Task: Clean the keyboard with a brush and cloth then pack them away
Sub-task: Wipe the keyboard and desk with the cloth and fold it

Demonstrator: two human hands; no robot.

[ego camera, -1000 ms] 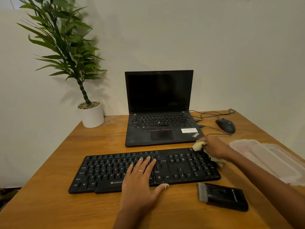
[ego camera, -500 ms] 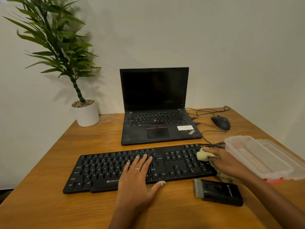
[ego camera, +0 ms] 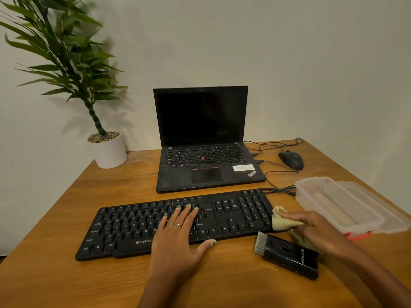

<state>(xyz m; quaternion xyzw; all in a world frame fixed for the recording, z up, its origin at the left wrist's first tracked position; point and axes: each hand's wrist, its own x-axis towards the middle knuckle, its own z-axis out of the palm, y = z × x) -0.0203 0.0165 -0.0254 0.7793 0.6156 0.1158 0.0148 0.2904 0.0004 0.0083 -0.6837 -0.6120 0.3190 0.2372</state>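
Observation:
A black keyboard (ego camera: 233,215) lies across the wooden table (ego camera: 66,274). My left hand (ego camera: 178,238) rests flat on its middle keys, fingers spread, holding nothing. My right hand (ego camera: 315,227) presses a pale yellow cloth (ego camera: 281,221) against the keyboard's right end. A black brush (ego camera: 289,255) with grey bristles lies on the table in front of the keyboard's right end, just below my right hand.
An open black laptop (ego camera: 206,156) stands behind the keyboard. A mouse (ego camera: 291,160) and its cables lie at the back right. A clear plastic box (ego camera: 338,203) with its lid sits at the right edge. A potted plant (ego camera: 106,150) stands back left.
My right hand has slid the cloth from the keyboard's top right corner down along its right end toward me. The left hand has stayed on the keys.

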